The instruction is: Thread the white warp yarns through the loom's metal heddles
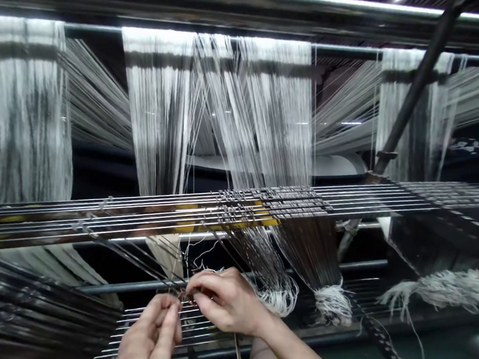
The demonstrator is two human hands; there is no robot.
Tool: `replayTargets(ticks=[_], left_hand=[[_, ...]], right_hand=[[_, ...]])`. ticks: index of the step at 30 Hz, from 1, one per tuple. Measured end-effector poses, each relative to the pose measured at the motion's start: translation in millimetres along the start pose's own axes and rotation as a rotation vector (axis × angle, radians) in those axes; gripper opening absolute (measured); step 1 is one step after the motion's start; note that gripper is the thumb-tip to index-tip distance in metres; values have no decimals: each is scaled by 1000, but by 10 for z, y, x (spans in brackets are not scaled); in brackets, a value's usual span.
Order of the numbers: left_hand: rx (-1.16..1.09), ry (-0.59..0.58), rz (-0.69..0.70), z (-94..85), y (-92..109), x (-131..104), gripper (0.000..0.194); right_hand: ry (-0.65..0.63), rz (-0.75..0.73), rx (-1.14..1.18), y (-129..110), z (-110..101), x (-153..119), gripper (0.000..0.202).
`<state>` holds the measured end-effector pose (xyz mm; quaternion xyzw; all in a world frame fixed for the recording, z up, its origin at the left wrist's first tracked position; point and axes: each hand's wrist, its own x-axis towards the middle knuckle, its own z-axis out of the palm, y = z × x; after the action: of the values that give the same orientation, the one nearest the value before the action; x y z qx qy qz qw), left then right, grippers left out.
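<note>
My left hand (149, 343) is closed in a pinch at the lower middle, beside my right hand (226, 298), whose fingers are curled together too. Their fingertips nearly meet at the ends of thin dark heddle wires (145, 263) that slant down from the horizontal rods. What lies between the fingertips is too small to make out. Loose white threads (202, 252) curl just above my right hand. Right of it hangs a threaded bundle of yarn (269, 262), its loose ends looping at the bottom. Farther right, a second bundle ends in a knotted white tuft (333, 305).
Sheets of pale warp yarn (163, 107) hang from a bar across the loom. Long metal rods (75, 211) run sideways above my hands, and shorter rods (152, 328) lie below. A dark slanted bar (417, 81) and another yarn tuft (452, 289) are at right.
</note>
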<state>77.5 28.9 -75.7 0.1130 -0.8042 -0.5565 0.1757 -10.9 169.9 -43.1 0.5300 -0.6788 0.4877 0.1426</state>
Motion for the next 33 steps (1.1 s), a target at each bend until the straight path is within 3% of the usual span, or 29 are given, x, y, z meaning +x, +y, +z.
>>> replayTargets(ticks=[3, 8, 9, 10, 13, 15, 18, 21, 23, 27, 31, 33], left_hand=[[-86, -40, -43, 14, -10, -32, 33], [318, 168, 453, 20, -18, -119, 17], [309, 160, 425, 10, -42, -120, 18], [232, 129, 314, -2, -71, -112, 24], [-177, -30, -184, -17, -151, -56, 50], [-293, -167, -343, 2, -174, -24, 59], [-55, -143, -212, 48, -139, -38, 52], [230, -48, 21, 79, -50, -121, 40], [258, -43, 57, 94, 2, -191, 37], [55, -35, -29, 113, 30, -267, 38], [-460, -134, -363, 81, -60, -138, 40], [-576, -140, -419, 66, -131, -44, 39]], right_hand=[[15, 40, 70, -12, -7, -24, 20], [-40, 99, -8, -40, 24, 15, 8], [-36, 94, -11, -45, 20, 17, 8], [-36, 84, -3, -49, 10, 13, 9], [-20, 52, 78, -57, -31, -33, 18], [27, 47, 167, -56, -43, -65, 20], [30, 85, 134, -50, -20, -71, 20], [-82, 121, -62, -64, 19, -27, 18], [-147, 163, -143, -86, 32, 7, 15], [-178, 217, -116, -124, 19, 31, 8], [-111, 139, -33, -105, -3, -28, 13], [-42, 95, 21, -77, -3, -70, 17]])
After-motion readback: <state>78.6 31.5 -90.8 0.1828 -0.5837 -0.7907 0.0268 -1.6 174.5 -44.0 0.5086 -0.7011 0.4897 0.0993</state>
